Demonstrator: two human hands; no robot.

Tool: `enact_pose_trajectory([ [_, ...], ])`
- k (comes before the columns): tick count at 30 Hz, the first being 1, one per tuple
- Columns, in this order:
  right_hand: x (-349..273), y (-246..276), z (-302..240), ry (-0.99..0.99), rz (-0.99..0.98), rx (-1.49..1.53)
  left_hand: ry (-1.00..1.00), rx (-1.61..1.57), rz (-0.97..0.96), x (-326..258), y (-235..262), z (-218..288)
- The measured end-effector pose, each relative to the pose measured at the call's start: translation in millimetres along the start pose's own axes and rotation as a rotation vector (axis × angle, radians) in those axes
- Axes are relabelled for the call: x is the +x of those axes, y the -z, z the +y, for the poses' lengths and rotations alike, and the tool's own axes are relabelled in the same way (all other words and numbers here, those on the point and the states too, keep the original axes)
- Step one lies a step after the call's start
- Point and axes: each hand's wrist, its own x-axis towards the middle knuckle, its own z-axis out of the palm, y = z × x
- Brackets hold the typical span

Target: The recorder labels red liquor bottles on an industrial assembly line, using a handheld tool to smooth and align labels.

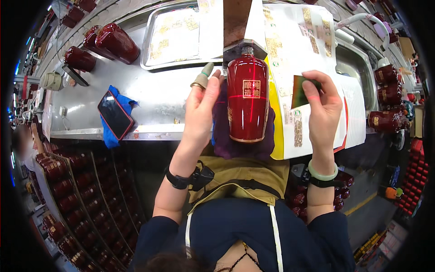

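Note:
A glossy dark red bottle [247, 115] lies in front of me, its clear neck pointing away. It rests on a purple cloth [221, 131]. A gold-framed label sits on its upper side, and thin red light lines cross there. Just left of the bottle, my left hand [203, 96] is raised with thumb and fingers extended, apart from the glass; pale covers sit on a finger. My right hand [325, 100] pinches a flat dark green square [299, 90], like a scraper, above white sheets [283, 54] bearing gold decals.
A metal tray [146, 56] holds more gold decals at the back. At left, a phone [116, 115] lies on a blue cloth [111, 139], with several red bottles [117, 43] behind it. A sink [358, 59] with a faucet [362, 19] stands at right. Racks of bottles [74, 199] fill the lower left.

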Motion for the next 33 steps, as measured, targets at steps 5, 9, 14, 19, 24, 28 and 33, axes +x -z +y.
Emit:
enact_pose_trajectory([
  [5, 16.1, -25.6, -8.8, 0.080, -0.030, -0.083, -0.030, -0.084, -0.113, -5.5, -23.0, 1.7],
  [9, 26.7, -34.4, -17.1, 0.298, -0.049, -0.354, -0.064, -0.028, -0.103, -7.1, -32.0, -5.0],
  [14, 36.1, -45.4, -28.1, 0.548, -0.425, -0.555, -0.035, 0.020, -0.055, -8.0, -32.1, -9.6],
  [19, 70.3, -43.9, -15.4, 0.988, -0.360, -0.680, -0.057, -0.147, -0.084, -7.8, -25.9, -9.0],
  [24, 25.1, -40.5, -18.5, 0.981, -0.864, -0.579, -0.064, -0.169, 0.025, -12.4, 11.8, -4.5],
  [28, 77.7, -35.0, -6.7, 0.909, -0.426, -0.638, -0.102, -0.111, 0.038, -8.3, 9.9, -2.4],
  [33, 22.9, -8.8, 10.7, 0.957, -0.796, -0.417, -0.063, -0.094, 0.050, -7.0, 14.0, -5.3],
])
